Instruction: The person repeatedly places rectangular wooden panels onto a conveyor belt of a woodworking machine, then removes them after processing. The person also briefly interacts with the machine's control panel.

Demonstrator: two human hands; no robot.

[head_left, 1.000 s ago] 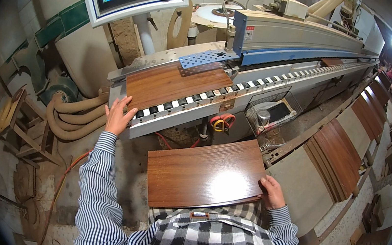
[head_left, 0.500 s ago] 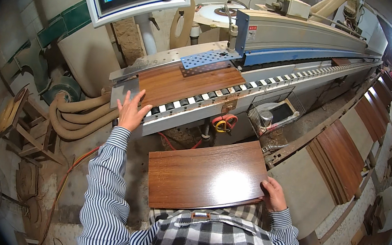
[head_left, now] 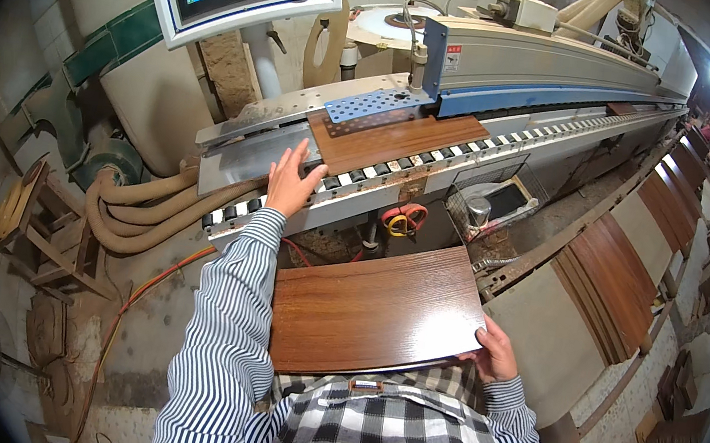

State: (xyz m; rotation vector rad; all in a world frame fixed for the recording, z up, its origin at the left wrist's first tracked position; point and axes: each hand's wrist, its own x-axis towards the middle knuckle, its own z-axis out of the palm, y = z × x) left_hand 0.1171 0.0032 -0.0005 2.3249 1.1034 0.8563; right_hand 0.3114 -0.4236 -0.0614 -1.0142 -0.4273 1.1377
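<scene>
Here the left hand (head_left: 291,184) lies open on the machine's feed bed (head_left: 247,158) beside a panel (head_left: 393,137); the right hand (head_left: 495,352) grips a second panel's (head_left: 375,309) corner.

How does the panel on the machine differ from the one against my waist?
The panel on the machine lies on the conveyor under the left hand's fingertips; the held panel is off the machine, gripped at its corner by the right hand. The held panel looks larger. Both are brown wood-grain.

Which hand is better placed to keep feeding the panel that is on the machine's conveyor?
Left, most likely. The left hand lies open on the conveyor at the near edge of the panel on the machine. The right hand is busy gripping the corner of the second wooden panel against the body.
</scene>
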